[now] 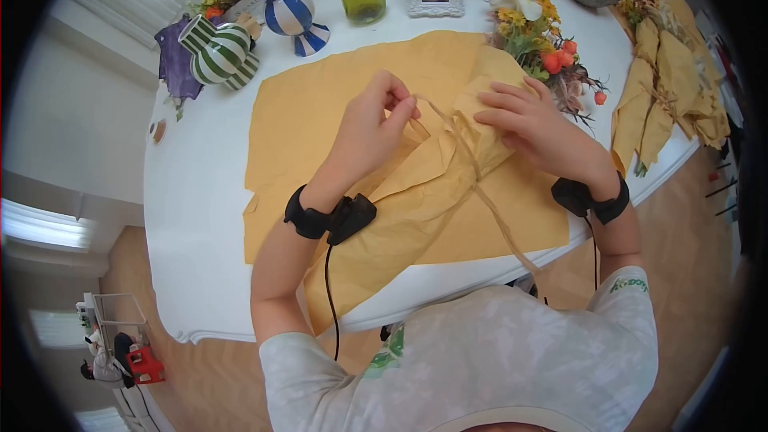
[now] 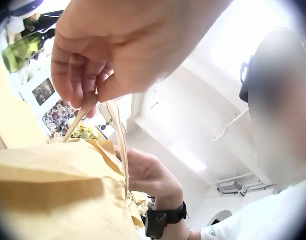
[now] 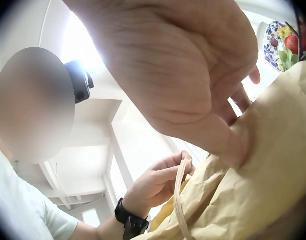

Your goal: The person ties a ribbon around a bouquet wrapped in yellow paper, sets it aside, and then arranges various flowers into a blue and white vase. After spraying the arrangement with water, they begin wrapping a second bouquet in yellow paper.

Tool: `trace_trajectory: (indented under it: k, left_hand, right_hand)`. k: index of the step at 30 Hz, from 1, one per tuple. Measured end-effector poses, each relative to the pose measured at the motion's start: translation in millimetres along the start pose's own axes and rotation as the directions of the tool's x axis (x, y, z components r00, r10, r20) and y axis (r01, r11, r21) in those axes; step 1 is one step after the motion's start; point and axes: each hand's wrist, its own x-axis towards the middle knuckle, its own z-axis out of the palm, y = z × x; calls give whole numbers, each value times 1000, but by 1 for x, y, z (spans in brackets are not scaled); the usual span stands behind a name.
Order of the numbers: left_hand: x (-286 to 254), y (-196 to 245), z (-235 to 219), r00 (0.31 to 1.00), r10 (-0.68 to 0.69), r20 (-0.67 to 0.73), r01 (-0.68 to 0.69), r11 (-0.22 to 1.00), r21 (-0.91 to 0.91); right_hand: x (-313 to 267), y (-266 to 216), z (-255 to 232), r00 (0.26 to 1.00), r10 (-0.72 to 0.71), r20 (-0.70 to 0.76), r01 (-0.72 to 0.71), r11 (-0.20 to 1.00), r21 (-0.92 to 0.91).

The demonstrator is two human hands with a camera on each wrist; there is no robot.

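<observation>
Pinching left hand (image 1: 372, 128): thumb and fingertips clamped on the ribbon (image 1: 502, 227), two lengths hanging from them in the left wrist view; a slow, even pull with the strands untwisted should work best.
Paper bundle (image 1: 420, 212): lies slantwise on the flat sheet (image 1: 296, 120) on the white table (image 1: 196, 216), below and between the hands, which are apart.
Ribbon crossing: cuts across the bundle, its loose tail trailing toward the table's near edge; seating it at the gathered part and drawing it snug without creasing the paper would seem wise.
Right hand (image 1: 540, 128): rests on the bundle's upper part, fingers fairly straight, thumb pressed to the paper; steady, light pressure should stop the wrap rolling or loosening.
Far-right end: the long axis runs from near left to far right, pointing toward the flowers (image 1: 552, 60); whether their stems run inside, I cannot tell.
</observation>
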Motion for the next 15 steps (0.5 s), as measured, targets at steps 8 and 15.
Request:
trace_trajectory:
  k: [8,15]
  left_hand:
    - [22,-1,-68,865,-144,-482,-136,856,-499]
    - [3,-73,-187,512,-239,-825,-381,797,-468]
  right_hand:
    - [2,-1,-3,1000,-6,24,6,1000,14]
    - [0,-2,-1,1000,-9,12,9,1000,21]
